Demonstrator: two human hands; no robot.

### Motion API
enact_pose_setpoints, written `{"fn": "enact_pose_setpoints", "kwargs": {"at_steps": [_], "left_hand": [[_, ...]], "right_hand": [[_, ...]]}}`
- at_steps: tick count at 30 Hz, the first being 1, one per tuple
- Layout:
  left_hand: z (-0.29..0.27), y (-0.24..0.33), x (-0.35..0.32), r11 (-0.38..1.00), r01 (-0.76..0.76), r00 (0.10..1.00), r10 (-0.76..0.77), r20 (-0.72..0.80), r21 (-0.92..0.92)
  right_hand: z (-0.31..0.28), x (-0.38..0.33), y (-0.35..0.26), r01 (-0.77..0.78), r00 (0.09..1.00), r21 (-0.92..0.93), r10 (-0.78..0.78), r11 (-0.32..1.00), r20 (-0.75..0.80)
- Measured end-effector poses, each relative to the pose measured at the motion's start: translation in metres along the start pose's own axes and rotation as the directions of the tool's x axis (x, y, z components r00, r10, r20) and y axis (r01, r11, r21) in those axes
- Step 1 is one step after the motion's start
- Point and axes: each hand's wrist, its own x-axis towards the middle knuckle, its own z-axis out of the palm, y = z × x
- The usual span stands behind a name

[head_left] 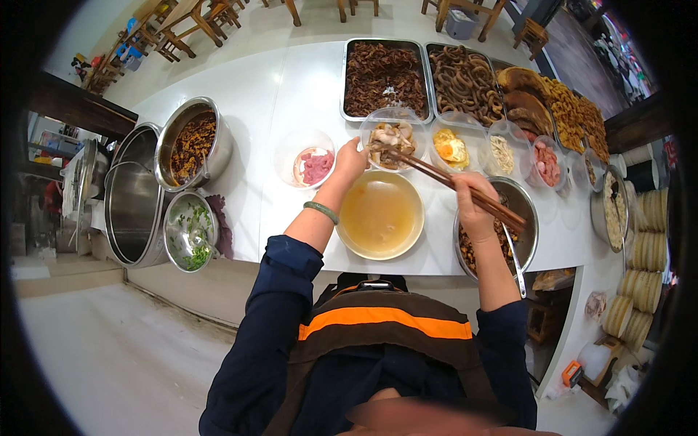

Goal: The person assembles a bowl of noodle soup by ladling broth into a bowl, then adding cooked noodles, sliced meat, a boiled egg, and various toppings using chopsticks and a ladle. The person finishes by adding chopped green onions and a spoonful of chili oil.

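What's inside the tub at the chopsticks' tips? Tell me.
The tub holds pale and greyish-brown pieces; the chopsticks reach in. Whatever lies beneath the pieces is covered.

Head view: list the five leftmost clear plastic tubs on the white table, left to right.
Clear round tub of pink slices, clear tub of pale glossy pieces, clear tub of yellow-and-white fried egg, clear tub of whitish shreds, clear tub of pinkish chunks.

Left hand (350,161) against a clear round plastic tub (420,136) | right hand (476,207) grips long brown wooden chopsticks (429,168), I see, tips at pale food pieces (393,134) inside | round cream bowl (380,256) of yellowish broth (379,214) just beside
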Motion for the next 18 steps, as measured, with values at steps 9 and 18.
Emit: {"fn": "enact_pose_setpoints", "kwargs": {"at_steps": [9, 18], "left_hand": [[0.010, -0.029, 0.018, 0.991, -0.089, 0.993, 0.096, -0.066, 0.101], [0.009, -0.007, 0.015, 0.962, 0.143, 0.989, -0.148, -0.001, -0.232]], "right_hand": [[-0.047, -0.006, -0.019, -0.192, 0.872, 0.328, 0.314, 0.925, -0.376], [-0.080, -0.007, -0.036, 0.039, 0.847, 0.436, 0.202, 0.899, -0.492]]}}
